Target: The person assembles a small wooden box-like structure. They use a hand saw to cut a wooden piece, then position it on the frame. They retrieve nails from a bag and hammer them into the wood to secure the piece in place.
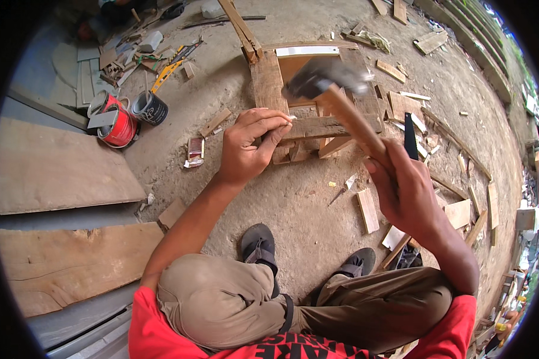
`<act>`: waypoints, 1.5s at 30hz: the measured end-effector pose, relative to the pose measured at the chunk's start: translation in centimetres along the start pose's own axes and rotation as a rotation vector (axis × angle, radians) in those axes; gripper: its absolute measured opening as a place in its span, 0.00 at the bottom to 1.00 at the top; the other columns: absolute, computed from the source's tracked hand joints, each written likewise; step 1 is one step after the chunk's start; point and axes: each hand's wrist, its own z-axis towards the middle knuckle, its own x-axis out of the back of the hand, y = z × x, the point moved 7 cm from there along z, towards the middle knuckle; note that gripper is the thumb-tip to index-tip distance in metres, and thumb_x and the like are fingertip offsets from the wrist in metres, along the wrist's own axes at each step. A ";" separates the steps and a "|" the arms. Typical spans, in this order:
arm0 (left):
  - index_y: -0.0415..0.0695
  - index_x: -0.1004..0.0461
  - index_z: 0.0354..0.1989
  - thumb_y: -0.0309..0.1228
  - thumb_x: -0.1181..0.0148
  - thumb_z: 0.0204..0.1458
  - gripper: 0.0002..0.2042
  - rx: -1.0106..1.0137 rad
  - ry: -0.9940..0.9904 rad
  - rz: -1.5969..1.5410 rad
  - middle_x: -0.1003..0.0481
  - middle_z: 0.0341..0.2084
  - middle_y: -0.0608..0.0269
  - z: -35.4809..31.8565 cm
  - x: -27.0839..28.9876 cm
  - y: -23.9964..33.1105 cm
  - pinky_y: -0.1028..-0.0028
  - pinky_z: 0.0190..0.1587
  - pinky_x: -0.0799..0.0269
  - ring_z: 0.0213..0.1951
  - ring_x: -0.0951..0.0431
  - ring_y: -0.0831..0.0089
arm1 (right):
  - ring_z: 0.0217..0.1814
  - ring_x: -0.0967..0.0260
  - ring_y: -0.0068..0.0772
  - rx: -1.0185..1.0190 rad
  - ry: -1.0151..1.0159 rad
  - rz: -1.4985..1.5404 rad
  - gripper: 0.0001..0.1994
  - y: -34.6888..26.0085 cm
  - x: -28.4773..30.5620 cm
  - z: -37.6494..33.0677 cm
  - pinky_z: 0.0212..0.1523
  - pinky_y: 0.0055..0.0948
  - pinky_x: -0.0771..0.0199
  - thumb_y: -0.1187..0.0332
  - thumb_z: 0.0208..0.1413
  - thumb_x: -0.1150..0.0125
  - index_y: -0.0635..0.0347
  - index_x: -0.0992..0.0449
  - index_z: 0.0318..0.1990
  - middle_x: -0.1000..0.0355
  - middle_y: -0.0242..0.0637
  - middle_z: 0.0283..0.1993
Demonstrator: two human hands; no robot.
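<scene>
My right hand (pixel 404 188) is wrapped round the wooden handle of a hammer (pixel 352 116). The dark metal head, blurred by motion, hangs above a rough wooden frame (pixel 268 81). At the near left corner of that frame, my left hand (pixel 250 143) is closed in a pinch. A tiny pale tip shows at its fingertips, too small to name. The pinch sits by the left end of a thick wooden crosspiece (pixel 332 127). A white strip (pixel 307 51) lies along the frame's far side, and the hammer head hides part of the middle.
A handsaw (pixel 410 136) with a dark blade lies right of the frame, among scattered wood offcuts (pixel 368 211). To the left stand a red bucket (pixel 120 127) and a dark bucket (pixel 150 107), near a yellow saw (pixel 169 70). Wide boards (pixel 72 263) lie at the lower left.
</scene>
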 end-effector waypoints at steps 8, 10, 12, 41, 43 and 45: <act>0.37 0.16 0.37 0.20 0.33 0.53 0.04 0.041 0.009 -0.020 0.18 0.37 0.61 0.1 0.0 -0.1 0.72 0.47 0.25 0.42 0.19 0.69 | 0.25 0.29 0.62 0.047 0.068 0.033 0.10 -0.7 0.2 -0.3 0.26 0.52 0.34 0.68 0.66 0.43 0.63 0.34 0.46 0.31 0.53 0.22; 0.38 0.16 0.37 0.21 0.33 0.53 0.04 0.062 0.003 -0.013 0.18 0.36 0.61 0.1 0.0 -0.3 0.71 0.47 0.24 0.42 0.18 0.68 | 0.25 0.29 0.62 0.037 -0.035 -0.047 0.09 -0.4 -0.4 -0.2 0.25 0.52 0.35 0.68 0.66 0.43 0.64 0.34 0.45 0.31 0.53 0.21; 0.40 0.17 0.36 0.22 0.32 0.53 0.04 0.111 -0.001 -0.006 0.17 0.36 0.61 -0.5 0.1 -0.7 0.69 0.47 0.24 0.42 0.18 0.67 | 0.25 0.29 0.62 0.030 -0.036 -0.024 0.09 -0.4 -0.5 -0.3 0.25 0.52 0.35 0.69 0.66 0.43 0.64 0.34 0.44 0.32 0.53 0.21; 0.41 0.26 0.53 0.43 0.30 0.54 0.24 0.030 -0.014 -0.035 0.29 0.60 0.54 -3.0 -1.7 -2.9 0.56 0.70 0.44 0.69 0.38 0.54 | 0.27 0.28 0.58 0.046 -0.084 0.070 0.13 0.1 -1.0 -0.9 0.27 0.46 0.33 0.73 0.65 0.43 0.67 0.34 0.54 0.30 0.52 0.26; 0.40 0.25 0.51 0.44 0.30 0.54 0.23 0.022 -0.015 -0.034 0.29 0.59 0.54 -3.1 -1.7 -3.1 0.56 0.69 0.43 0.68 0.37 0.55 | 0.26 0.28 0.58 0.025 -0.111 0.084 0.13 0.2 -1.0 -0.8 0.27 0.45 0.33 0.73 0.64 0.43 0.67 0.34 0.54 0.30 0.52 0.26; 0.41 0.25 0.50 0.44 0.30 0.54 0.23 0.025 -0.007 -0.039 0.28 0.59 0.54 -3.1 -1.7 -3.1 0.56 0.69 0.43 0.67 0.36 0.55 | 0.25 0.28 0.58 -0.023 -0.160 0.119 0.13 0.4 -1.2 -0.8 0.27 0.44 0.33 0.73 0.64 0.43 0.67 0.34 0.54 0.29 0.51 0.26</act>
